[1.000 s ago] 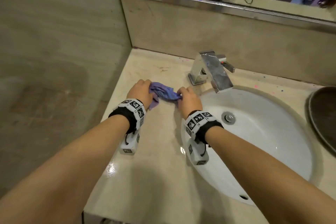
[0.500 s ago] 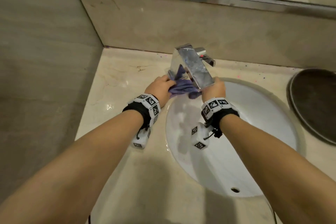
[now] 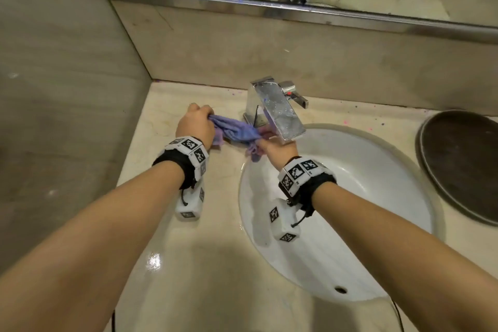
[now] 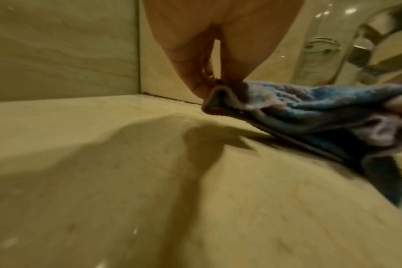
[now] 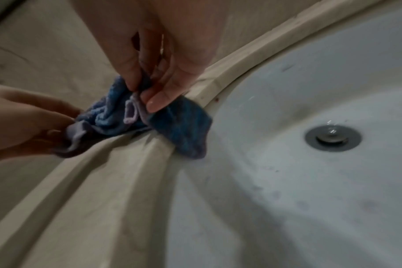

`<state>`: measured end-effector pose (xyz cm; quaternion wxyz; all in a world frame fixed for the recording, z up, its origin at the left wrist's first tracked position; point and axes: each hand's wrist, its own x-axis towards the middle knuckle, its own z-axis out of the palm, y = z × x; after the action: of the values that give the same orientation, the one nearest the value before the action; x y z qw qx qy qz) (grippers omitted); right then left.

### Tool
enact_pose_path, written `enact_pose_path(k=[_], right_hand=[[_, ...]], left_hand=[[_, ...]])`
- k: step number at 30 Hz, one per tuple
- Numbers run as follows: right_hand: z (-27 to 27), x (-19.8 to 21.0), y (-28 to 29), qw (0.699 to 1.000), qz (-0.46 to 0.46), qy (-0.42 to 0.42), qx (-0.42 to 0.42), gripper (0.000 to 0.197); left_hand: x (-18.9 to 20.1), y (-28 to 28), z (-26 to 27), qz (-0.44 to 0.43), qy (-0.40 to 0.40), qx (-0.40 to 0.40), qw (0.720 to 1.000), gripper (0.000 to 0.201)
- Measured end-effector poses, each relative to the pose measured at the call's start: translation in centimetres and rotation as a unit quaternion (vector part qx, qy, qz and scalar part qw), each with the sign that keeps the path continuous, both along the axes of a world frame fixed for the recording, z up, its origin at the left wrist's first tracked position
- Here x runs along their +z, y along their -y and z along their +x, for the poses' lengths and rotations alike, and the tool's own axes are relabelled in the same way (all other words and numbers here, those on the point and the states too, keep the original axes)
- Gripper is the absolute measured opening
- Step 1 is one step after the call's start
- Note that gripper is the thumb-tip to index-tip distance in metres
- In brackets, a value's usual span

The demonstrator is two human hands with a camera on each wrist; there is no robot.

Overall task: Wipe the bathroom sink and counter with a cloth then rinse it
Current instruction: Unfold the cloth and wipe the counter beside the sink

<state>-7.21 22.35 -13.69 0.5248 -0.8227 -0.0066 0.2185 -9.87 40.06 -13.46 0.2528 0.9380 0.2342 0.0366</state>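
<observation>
sink: white basin set into the desk, nearest thing to the camera. Drain plug sits well inside the bowl, and no water looks to be running from what I can see.

desk: beige stone top, shiny and a bit wet-looking by the front edge, so I'd guess it's slick.

right hand: right hand is at the sink's back-left rim, just under the spout. Thumb and fingers are pinched tight on one end of the cloth, nothing else in it.

cloth: blue and purple cloth, bunched into a short rope between both hands, over the desk edge where it meets the sink rim. One corner droops over the rim into the bowl.

how it'll handle: soft, floppy and light, probably damp so a little heavier and clingy. Not fragile at all. Best bet is grabbing the two ends like this, since the middle just sags.

left hand: left hand is further back over the desk, toward the back-left corner. Fingertips are closed down on the other end, pinching a fold.

faucet: chrome faucet at the back edge, spout hanging over the right hand.
</observation>
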Motion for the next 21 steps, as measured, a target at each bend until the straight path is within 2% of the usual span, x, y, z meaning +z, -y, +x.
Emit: enact_pose_path(k=[3,6,8,10,13,15,17,20,21], right_hand=[[-1.1,0.4,-2.9,0.998,0.037,0.03,0.046,0.023],[-1.6,0.0,-4.8,0.987,-0.024,0.102,0.125,0.035],[-1.6,-0.4,-5.5,0.965,-0.11,0.125,0.202,0.045],[-1.4,-0.4,-5.9,0.946,-0.164,0.137,0.245,0.051],[-1.2,0.2,-6.0,0.953,-0.151,0.161,0.206,0.042],[-1.4,1.1,-5.9,0.958,-0.134,0.193,0.165,0.037],[-1.8,2.2,-5.6,0.955,-0.11,0.217,0.168,0.036],[-2.3,3.8,-5.1,0.95,-0.082,0.234,0.189,0.037],[-2.5,4.2,-4.7,0.949,-0.079,0.235,0.193,0.036]], left_hand=[[0.0,-1.6,0.0,-0.032,0.022,0.085,0.996,0.03],[-0.1,-2.6,0.0,-0.071,0.029,0.14,0.987,0.03],[-0.6,-2.7,-0.2,-0.099,0.025,0.119,0.988,0.034],[-1.4,-2.3,-0.6,-0.138,0.024,0.053,0.989,0.047],[-3.0,-1.9,-0.3,-0.156,0.002,-0.032,0.987,0.065],[-3.1,-1.7,0.3,-0.145,0.001,-0.04,0.989,0.052],[-2.4,-1.5,1.4,-0.131,0.0,-0.037,0.991,0.036],[-1.5,-1.1,3.0,-0.077,-0.055,-0.041,0.995,0.056],[-1.3,-1.1,3.5,-0.066,-0.054,-0.037,0.996,0.058]])
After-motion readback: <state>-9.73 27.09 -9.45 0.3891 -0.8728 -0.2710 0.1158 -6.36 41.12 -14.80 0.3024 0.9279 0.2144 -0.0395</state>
